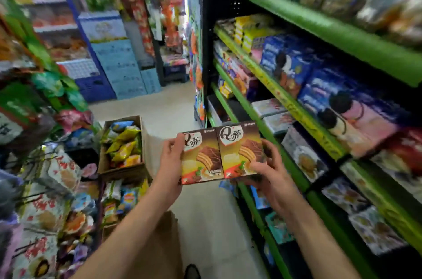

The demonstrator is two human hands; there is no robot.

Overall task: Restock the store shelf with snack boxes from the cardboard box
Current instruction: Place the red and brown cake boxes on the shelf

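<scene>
Now | left hand (170, 160), right hand (270, 171) grip two snack boxes (220, 153) | cardboard box (121, 170) holds snack bags (124, 144)

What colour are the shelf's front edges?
Bright green shelf edges, clearest in the head view.

snack boxes (220, 153): glossy printed card | cardboard box (123, 170): matt brown | shelf (319, 25): green-painted metal

Two brown-and-gold cardboard snack boxes (221, 153) show white logos and layered chocolate cake pictures. The metal shelf edges (319, 25) are bright green; blue biscuit boxes (290, 61) carry black-and-white cookies.
</scene>
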